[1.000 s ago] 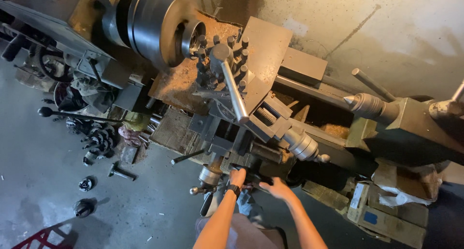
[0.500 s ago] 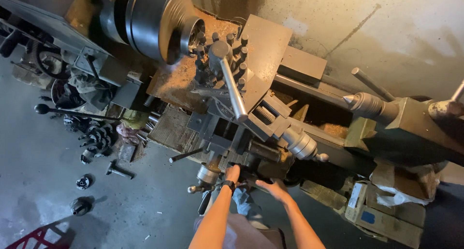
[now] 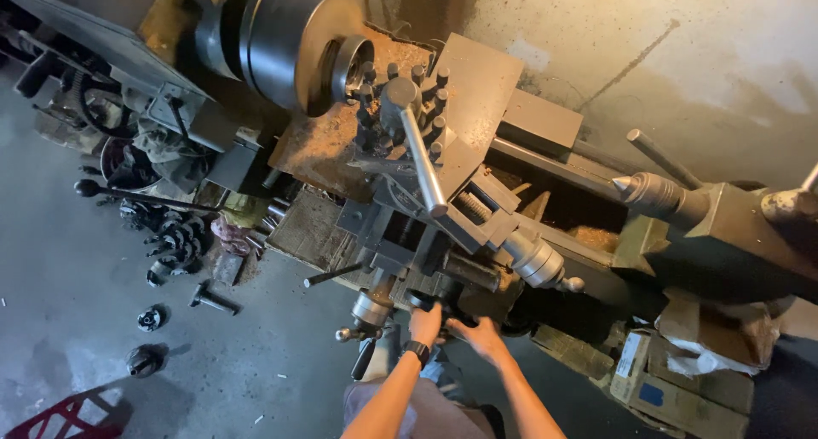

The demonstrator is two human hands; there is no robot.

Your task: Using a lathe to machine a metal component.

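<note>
The black handwheel [image 3: 443, 301] at the lathe's [image 3: 477, 124] six o'clock is gripped by the left hand [image 3: 425, 324] for cranking; the right hand [image 3: 480, 337] is spread beside it.

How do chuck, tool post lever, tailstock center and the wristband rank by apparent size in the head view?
1. Chuck
2. Tool post lever
3. Tailstock center
4. Wristband on the left hand

The wristband sits nearest the camera, yet looks smallest.

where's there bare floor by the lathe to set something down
Bare concrete floor lies below the long black lever and left of the left hand. Crowded: the gear pile, the loose bolt and round parts beside it, and the boxes right of the right hand.
</note>
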